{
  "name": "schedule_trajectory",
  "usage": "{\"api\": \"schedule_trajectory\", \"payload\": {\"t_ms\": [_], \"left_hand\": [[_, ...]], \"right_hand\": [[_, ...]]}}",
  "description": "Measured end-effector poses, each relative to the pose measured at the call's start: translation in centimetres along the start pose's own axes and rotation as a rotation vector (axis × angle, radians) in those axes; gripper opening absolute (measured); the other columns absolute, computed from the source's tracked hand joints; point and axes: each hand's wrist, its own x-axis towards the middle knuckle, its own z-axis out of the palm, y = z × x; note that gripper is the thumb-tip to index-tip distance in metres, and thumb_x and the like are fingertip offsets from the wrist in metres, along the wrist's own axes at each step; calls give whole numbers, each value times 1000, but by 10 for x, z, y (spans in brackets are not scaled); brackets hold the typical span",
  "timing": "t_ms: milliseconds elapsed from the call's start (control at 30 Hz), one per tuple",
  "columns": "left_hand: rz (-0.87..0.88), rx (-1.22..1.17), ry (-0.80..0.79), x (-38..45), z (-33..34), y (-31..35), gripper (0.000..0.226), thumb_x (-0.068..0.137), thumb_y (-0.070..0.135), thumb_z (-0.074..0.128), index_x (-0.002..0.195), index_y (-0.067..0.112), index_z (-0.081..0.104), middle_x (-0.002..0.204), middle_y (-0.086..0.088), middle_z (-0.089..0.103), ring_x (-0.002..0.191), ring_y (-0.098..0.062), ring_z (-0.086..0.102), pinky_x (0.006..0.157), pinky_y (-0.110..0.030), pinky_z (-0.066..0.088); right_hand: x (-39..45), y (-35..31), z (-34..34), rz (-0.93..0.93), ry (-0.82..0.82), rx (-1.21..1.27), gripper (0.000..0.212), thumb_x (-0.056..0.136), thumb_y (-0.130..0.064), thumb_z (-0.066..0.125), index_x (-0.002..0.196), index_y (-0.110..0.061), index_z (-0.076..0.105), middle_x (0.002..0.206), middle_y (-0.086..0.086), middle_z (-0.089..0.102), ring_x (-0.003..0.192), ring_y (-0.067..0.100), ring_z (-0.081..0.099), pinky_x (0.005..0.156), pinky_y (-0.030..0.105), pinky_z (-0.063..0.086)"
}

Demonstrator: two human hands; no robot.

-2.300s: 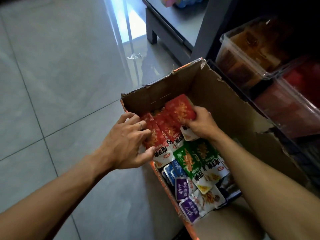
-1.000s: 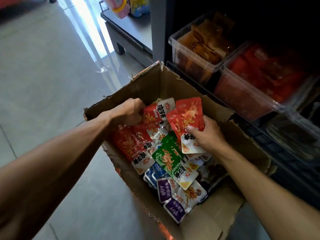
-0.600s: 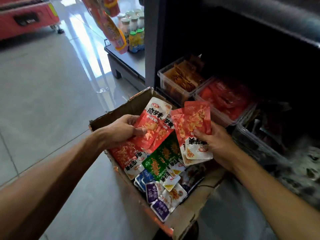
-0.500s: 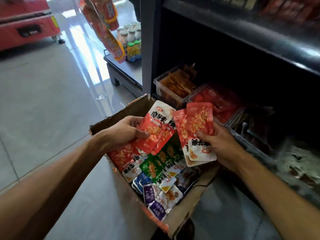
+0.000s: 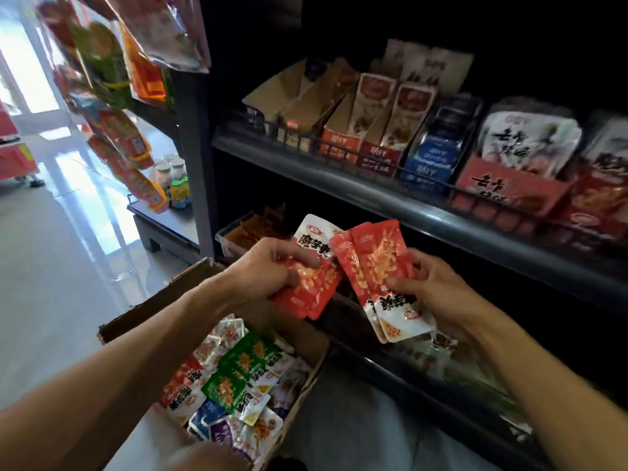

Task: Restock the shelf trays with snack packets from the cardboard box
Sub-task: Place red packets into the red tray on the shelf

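Observation:
My left hand (image 5: 268, 266) grips a bunch of red snack packets (image 5: 311, 283), white ends up. My right hand (image 5: 438, 287) holds another few red packets (image 5: 377, 263), white ends down. Both bunches hang side by side in front of the bottom shelf, above the far corner of the cardboard box (image 5: 149, 300). The box on the floor holds several green, red, blue and purple packets (image 5: 238, 379). A clear shelf tray (image 5: 226, 237) with brown packets sits just behind my left hand. The trays further right are dark and mostly hidden by the packets and my hands.
The upper shelf (image 5: 407, 212) carries display cartons of snacks behind a wire rail. Hanging snack bags (image 5: 132, 144) dangle at the left, beside the shelf post (image 5: 197, 164). Small bottles (image 5: 173, 181) stand on a low platform. Tiled floor (image 5: 51, 266) stretches out to the left.
Both hands lifted red packets out of the box and raised them toward the bottom shelf. My view tilted up from the box to the shelves.

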Motion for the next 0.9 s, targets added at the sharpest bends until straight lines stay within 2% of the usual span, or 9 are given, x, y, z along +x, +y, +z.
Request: {"api": "schedule_trajectory", "payload": {"t_ms": [100, 167, 267, 400, 500, 567, 667, 767, 900], "left_hand": [[-15, -29, -21, -1, 30, 41, 32, 82, -2, 55, 83, 19, 79, 81, -4, 73, 57, -11, 64, 61, -28, 54], [-33, -185, -14, -4, 52, 67, 19, 83, 12, 58, 73, 13, 74, 68, -7, 70, 50, -15, 62, 52, -25, 54], [17, -220, -115, -4, 83, 90, 31, 91, 38, 65, 77, 10, 72, 70, -10, 72, 57, -21, 68, 59, -29, 57], [122, -115, -165, -5, 121, 101, 14, 86, 19, 75, 89, 6, 72, 78, -9, 75, 64, -19, 71, 63, -32, 60], [170, -243, -111, -13, 142, 107, 5, 87, 14, 72, 90, 10, 71, 83, -7, 76, 67, -16, 73, 60, -28, 59], [168, -400, -14, -15, 151, 108, 3, 87, 16, 72, 88, 13, 72, 84, -6, 77, 70, -16, 73, 59, -26, 57], [163, -585, 103, -14, 164, 115, 5, 88, 15, 71, 85, 11, 72, 80, -6, 76, 65, -14, 72, 54, -23, 55], [152, -661, 80, -14, 176, 128, 7, 88, 15, 71, 91, 8, 72, 80, -4, 76, 67, -15, 73, 55, -25, 56], [177, -557, 6, -11, 182, 138, 3, 86, 12, 73, 88, 12, 70, 77, 1, 76, 67, -11, 72, 56, -21, 54]], "right_hand": [[-29, -20, -32, -38, -9, -25, 41, 83, 9, 66, 117, -14, 60, 93, 5, 75, 81, 18, 72, 69, 32, 58], [-46, -28, -49, -54, -26, -72, 48, 82, 8, 69, 123, -13, 59, 102, 13, 74, 86, 23, 70, 70, 33, 56], [-66, -33, -70, -40, -40, -164, 55, 81, 5, 72, 128, -18, 57, 104, 10, 74, 87, 24, 71, 64, 30, 57], [-87, -44, -91, -17, 13, -276, 51, 78, 1, 77, 123, -16, 60, 107, 8, 74, 99, 27, 71, 90, 46, 57], [-103, -57, -107, -62, 165, -438, 45, 75, -19, 83, 115, -16, 65, 105, 0, 72, 91, 12, 71, 80, 28, 59], [-111, -62, -120, -98, 339, -504, 39, 74, -36, 82, 103, -14, 68, 96, -1, 72, 84, 11, 70, 71, 27, 57], [-117, -61, -134, -69, 412, -243, 45, 75, -30, 83, 110, -11, 62, 96, 9, 74, 83, 24, 73, 75, 41, 59], [-119, -61, -135, -93, 406, 33, 39, 80, -8, 78, 114, -14, 60, 92, 6, 76, 70, 23, 73, 62, 29, 59], [-118, -62, -142, -144, 522, 39, 26, 83, -21, 77, 106, -16, 66, 84, 2, 76, 63, 21, 67, 62, 32, 54]]}}
